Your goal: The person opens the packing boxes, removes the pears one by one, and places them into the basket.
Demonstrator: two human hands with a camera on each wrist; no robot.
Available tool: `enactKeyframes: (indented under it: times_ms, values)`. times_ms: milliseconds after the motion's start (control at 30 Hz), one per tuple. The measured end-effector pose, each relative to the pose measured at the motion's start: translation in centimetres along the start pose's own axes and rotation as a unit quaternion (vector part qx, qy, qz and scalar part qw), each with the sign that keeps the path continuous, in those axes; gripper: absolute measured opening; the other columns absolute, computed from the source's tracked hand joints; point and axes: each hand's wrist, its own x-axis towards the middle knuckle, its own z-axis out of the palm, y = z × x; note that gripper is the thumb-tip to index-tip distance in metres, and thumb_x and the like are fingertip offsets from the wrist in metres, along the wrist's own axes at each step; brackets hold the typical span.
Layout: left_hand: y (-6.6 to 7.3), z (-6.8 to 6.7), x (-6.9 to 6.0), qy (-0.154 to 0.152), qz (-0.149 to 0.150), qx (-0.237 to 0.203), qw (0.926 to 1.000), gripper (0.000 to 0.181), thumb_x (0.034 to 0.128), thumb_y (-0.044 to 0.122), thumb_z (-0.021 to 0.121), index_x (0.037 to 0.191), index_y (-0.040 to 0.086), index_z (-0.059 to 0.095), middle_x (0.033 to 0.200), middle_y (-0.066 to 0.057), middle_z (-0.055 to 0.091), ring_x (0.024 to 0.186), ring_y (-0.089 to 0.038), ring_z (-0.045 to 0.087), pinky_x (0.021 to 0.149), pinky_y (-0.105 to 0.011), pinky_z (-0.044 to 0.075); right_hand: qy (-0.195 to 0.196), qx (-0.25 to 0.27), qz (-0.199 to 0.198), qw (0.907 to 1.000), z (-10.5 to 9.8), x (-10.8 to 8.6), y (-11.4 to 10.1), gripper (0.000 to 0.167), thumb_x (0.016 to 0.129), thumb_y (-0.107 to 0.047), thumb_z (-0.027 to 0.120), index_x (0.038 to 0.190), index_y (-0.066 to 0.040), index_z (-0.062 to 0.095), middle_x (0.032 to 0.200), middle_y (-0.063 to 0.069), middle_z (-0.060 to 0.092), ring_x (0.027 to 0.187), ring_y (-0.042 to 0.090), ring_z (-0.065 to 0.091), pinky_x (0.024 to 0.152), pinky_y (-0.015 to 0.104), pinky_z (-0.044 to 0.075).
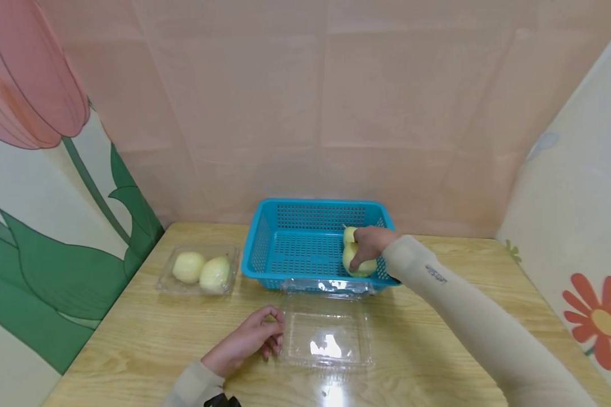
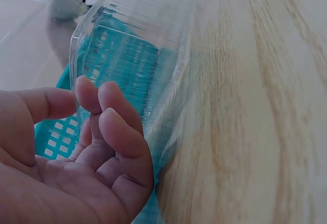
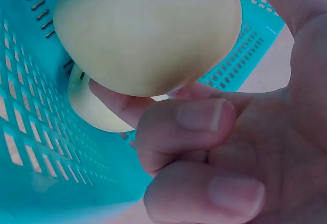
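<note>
In the head view my right hand point(image 1: 373, 244) reaches into the blue plastic basket point(image 1: 252, 249) and grips a pale yellow-green pear point(image 1: 361, 264) at its right end. The right wrist view shows that pear point(image 3: 148, 35) between thumb and fingers, with a second pear point(image 3: 94, 106) behind it against the basket wall. On the table in front of the basket lies a clear plastic clamshell box point(image 1: 328, 333), its far edge raised against the basket. My left hand point(image 1: 252, 336) pinches the box's left rim, thumb and fingertips meeting at the clear edge point(image 2: 75, 50) in the left wrist view.
Left of the basket, another clear box point(image 1: 165, 278) holds two pale pears point(image 1: 201, 272). All stand on a wooden table point(image 1: 142, 356). A pink cloth wall point(image 1: 315, 113) rises directly behind the basket, and painted panels flank both sides.
</note>
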Motion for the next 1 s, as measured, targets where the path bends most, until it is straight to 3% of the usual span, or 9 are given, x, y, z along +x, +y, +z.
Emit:
enactKeyframes:
  times_ms: [167,400,600,1000]
  values:
    - [0.1,0.0,-0.1,-0.001,0.0,0.0,1.0,0.025,0.0986,0.017,0.055,0.115,0.0,0.048,0.078,-0.004,0.06,0.066,-0.016,0.058,0.055,-0.026,0.046,-0.014,-0.013,0.011,0.9998,-0.1,0.3,0.1,0.06,0.071,-0.044,0.084,0.11,-0.006,0.059,0.1,0.005,0.063,0.09,0.023,0.056,0.082,0.039,0.049]
    - [0.1,-0.1,-0.1,-0.005,-0.001,0.001,1.0,0.023,0.0989,0.018,0.054,0.113,0.001,0.049,0.077,-0.004,0.06,0.066,-0.016,0.058,0.055,-0.026,0.046,-0.029,-0.014,0.033,0.999,0.0,0.7,0.3,0.065,0.069,-0.044,0.085,0.114,-0.006,0.057,0.104,0.008,0.062,0.093,0.025,0.056,0.082,0.041,0.05]
    - [0.1,0.0,-0.1,-0.004,0.0,0.001,1.0,0.024,0.0989,0.017,0.055,0.113,-0.001,0.049,0.077,-0.004,0.06,0.066,-0.015,0.058,0.055,-0.026,0.046,-0.04,0.01,0.066,0.997,0.1,1.3,0.8,0.069,0.068,-0.044,0.087,0.118,-0.007,0.055,0.107,0.008,0.061,0.096,0.026,0.057,0.084,0.043,0.051]
    - [0.2,0.1,-0.2,-0.004,0.001,0.0,1.0,0.024,0.0989,0.017,0.054,0.112,-0.002,0.05,0.078,-0.004,0.06,0.066,-0.015,0.058,0.056,-0.026,0.046,-0.045,0.03,0.094,0.9941,0.1,1.3,0.5,0.071,0.065,-0.039,0.09,0.12,-0.009,0.056,0.105,0.008,0.061,0.096,0.026,0.057,0.082,0.041,0.051]
